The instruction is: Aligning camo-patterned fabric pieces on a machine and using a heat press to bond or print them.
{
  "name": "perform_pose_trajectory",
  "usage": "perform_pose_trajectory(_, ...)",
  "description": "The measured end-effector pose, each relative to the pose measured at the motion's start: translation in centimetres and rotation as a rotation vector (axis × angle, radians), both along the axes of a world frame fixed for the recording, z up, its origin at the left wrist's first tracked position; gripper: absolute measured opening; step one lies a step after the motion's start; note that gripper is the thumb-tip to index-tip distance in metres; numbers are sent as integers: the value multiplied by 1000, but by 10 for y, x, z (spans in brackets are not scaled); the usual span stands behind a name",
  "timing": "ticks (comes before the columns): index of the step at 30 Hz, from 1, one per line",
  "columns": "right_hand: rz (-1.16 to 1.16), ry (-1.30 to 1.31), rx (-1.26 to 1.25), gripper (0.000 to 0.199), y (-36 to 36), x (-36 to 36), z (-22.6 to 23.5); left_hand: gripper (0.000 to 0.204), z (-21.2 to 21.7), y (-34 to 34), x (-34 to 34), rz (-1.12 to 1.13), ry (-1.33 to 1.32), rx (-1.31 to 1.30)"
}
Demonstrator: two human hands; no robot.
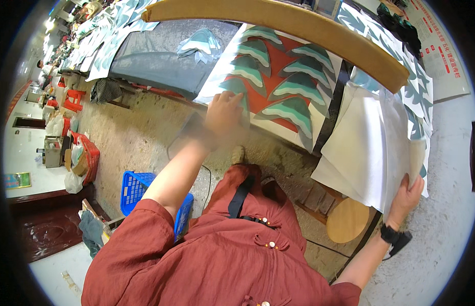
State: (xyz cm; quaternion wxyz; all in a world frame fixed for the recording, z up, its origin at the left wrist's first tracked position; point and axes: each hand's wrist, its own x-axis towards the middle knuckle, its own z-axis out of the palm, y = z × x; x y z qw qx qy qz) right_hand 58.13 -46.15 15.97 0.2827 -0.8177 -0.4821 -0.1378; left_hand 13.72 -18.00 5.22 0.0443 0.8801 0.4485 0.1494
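My left hand [224, 113] rests flat on the near edge of a printed sheet [278, 76] with red ground and teal leaf shapes, lying on a long worktable. It looks slightly blurred. My right hand [407, 196] grips the lower corner of a stack of large white sheets [365, 148] that hangs off the table's edge to the right. A black band sits on my right wrist. A padded tan wooden bar [298, 25] arches across the table behind the printed sheet.
A grey cloth [155, 56] with loose teal cutouts covers the table to the left. A blue plastic crate [132, 186] stands on the concrete floor near my left side, a round wooden stool [348, 219] under the white sheets. More patterned sheets line the far tables.
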Motion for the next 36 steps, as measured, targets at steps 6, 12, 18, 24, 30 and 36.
perform_pose_trajectory(6, -143, 145, 146, 15, -62, -39, 69, 46, 12, 5, 6, 5, 6, -42)
perform_pose_trajectory(12, -71, 299, 114, 16, -120, -78, 117, 48, 54, -3, 14, -70, 63, -78)
perform_pose_trajectory(18, 918, 283, -558, 86, -163, -82, 209, 90, 116, -43, 66, -657, -332, -459)
perform_pose_trajectory(24, 727, 828, 67, 19, -157, -77, 146, 29, 127, -99, 98, -1237, -251, -1208)
perform_pose_trajectory(30, 36, 1003, 482, 58, -84, -56, 58, 50, 95, -65, 20, -578, -388, -1808)
perform_pose_trajectory(36, 120, 1307, 536, 52, 33, -62, -1, 60, 82, -42, -76, -245, -1030, -1801)
